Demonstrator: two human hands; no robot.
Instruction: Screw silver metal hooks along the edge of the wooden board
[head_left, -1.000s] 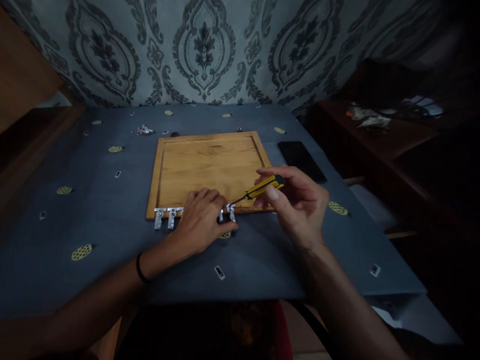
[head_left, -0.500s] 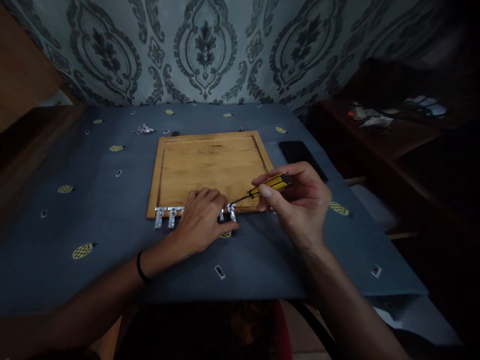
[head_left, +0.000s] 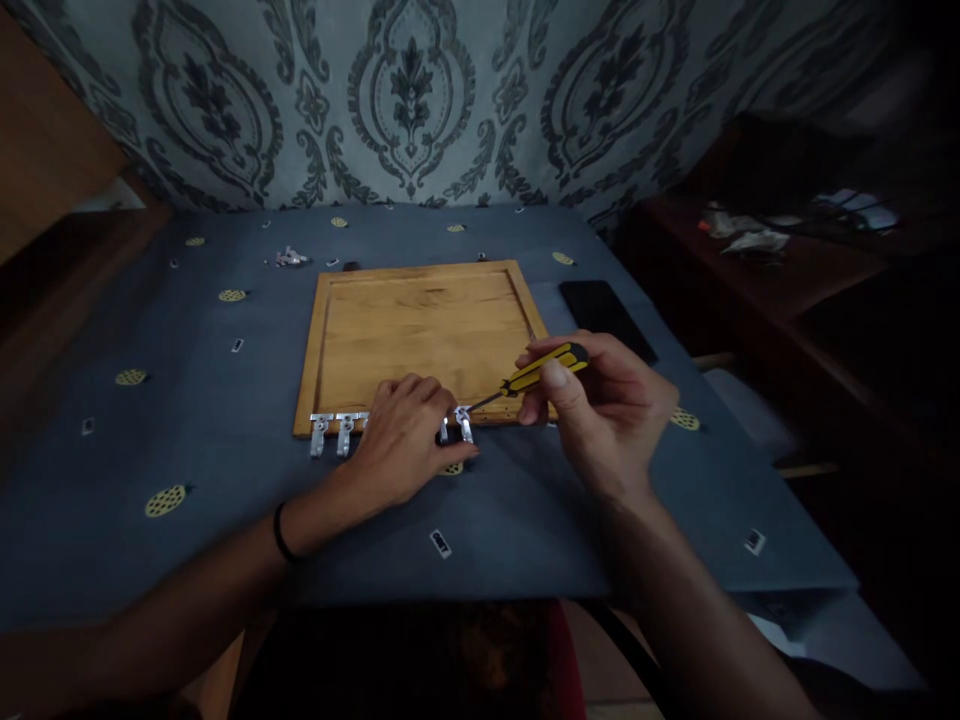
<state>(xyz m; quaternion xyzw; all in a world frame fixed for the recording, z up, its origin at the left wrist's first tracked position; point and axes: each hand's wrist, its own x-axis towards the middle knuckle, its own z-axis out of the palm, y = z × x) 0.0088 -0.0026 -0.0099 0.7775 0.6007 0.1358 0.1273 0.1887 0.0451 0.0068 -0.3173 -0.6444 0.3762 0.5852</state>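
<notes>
A wooden panel (head_left: pixel 420 325) with a raised frame lies flat on the cloth-covered table. Along its near edge sits a row of silver metal hinges; two, including this left one (head_left: pixel 318 438), show clear of my hands. My left hand (head_left: pixel 401 435) covers the middle of the row, fingers curled over the edge and thumb beside the rightmost hinge (head_left: pixel 465 425), holding it. In my right hand (head_left: pixel 611 405) is a yellow-and-black screwdriver (head_left: pixel 536 372), gripped by the handle between thumb and fingers. Its shaft slants down left, and the tip meets the rightmost hinge.
A black phone-like slab (head_left: pixel 604 310) lies right of the panel. Loose metal hardware (head_left: pixel 291 258) rests at the back left of the table (head_left: pixel 247 420). Patterned fabric (head_left: pixel 412 100) hangs behind. A dark side surface (head_left: pixel 795 285) on the right carries small clutter.
My right hand has shifted slightly right, and more of the screwdriver's handle shows. The left hand, panel and hinges stay in place.
</notes>
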